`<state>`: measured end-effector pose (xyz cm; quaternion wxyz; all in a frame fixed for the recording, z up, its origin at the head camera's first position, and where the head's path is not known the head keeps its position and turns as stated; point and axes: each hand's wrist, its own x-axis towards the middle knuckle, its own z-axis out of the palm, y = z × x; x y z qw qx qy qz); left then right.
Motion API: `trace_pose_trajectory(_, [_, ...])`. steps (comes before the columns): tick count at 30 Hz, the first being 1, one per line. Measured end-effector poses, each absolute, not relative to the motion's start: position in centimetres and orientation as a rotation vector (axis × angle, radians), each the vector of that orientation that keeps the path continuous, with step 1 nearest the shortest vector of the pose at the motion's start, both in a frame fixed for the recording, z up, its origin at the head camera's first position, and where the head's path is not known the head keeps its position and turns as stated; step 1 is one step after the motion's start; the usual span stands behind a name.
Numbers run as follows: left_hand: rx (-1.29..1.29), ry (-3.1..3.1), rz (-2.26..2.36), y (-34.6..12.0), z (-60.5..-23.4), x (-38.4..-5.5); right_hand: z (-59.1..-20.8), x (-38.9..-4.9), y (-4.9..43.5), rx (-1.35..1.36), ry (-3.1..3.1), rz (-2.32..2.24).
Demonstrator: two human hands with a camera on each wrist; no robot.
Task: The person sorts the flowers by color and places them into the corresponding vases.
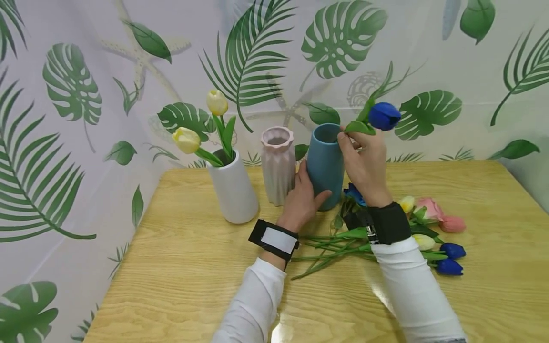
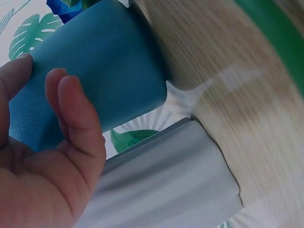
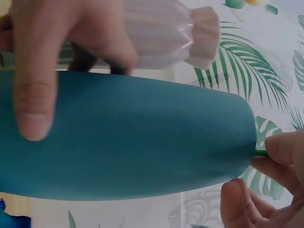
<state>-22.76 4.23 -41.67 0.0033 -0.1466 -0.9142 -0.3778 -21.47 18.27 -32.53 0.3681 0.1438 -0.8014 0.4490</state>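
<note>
My left hand [image 1: 300, 202] steadies a tall blue vase [image 1: 324, 164] low on its left side, thumb across the front. In the right wrist view that left thumb [image 3: 35, 104] lies along the vase wall. At the vase mouth my right hand [image 1: 366, 164] pinches the green stem [image 3: 261, 153] of a blue tulip [image 1: 384, 116] between thumb and fingers. The stem's lower end is hidden inside the vase, while the bloom leans out to the right above the hand. A pale pink fluted vase [image 1: 278, 166] stands just left of the blue one.
A white vase [image 1: 233, 190] with two yellow tulips [image 1: 187, 140] stands at the left. Under and beside my right forearm lie loose flowers: a blue flower [image 1: 353, 194], a pink rose [image 1: 430, 209], blue tulips [image 1: 450, 267] and crossed green stems [image 1: 321, 257]. A leaf-print cloth [image 1: 274, 109] hangs behind the wooden table [image 1: 184, 286].
</note>
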Motion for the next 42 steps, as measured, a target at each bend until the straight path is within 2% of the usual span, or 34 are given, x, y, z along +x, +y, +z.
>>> trace_pose_trajectory(8, [-0.468,-2.871,-1.167,4.1,-41.7,-22.5,-31.0,-21.8,18.2,0.256,-2.352,1.006])
trace_pose_trajectory(14, [-0.471,-2.848,-1.165,4.1,-41.7,-22.6,-30.5,-21.3,18.4,0.164,-2.515,1.114])
trace_pose_trajectory(30, [-0.481,-2.992,-1.026,3.1,-40.0,-21.2,-37.2,-18.3,18.8,0.164,-2.732,1.288])
trace_pose_trajectory(42, [-0.709,-3.059,-0.819,0.6,-38.7,-19.6,-37.0,-17.4,19.7,0.200,-3.044,1.110])
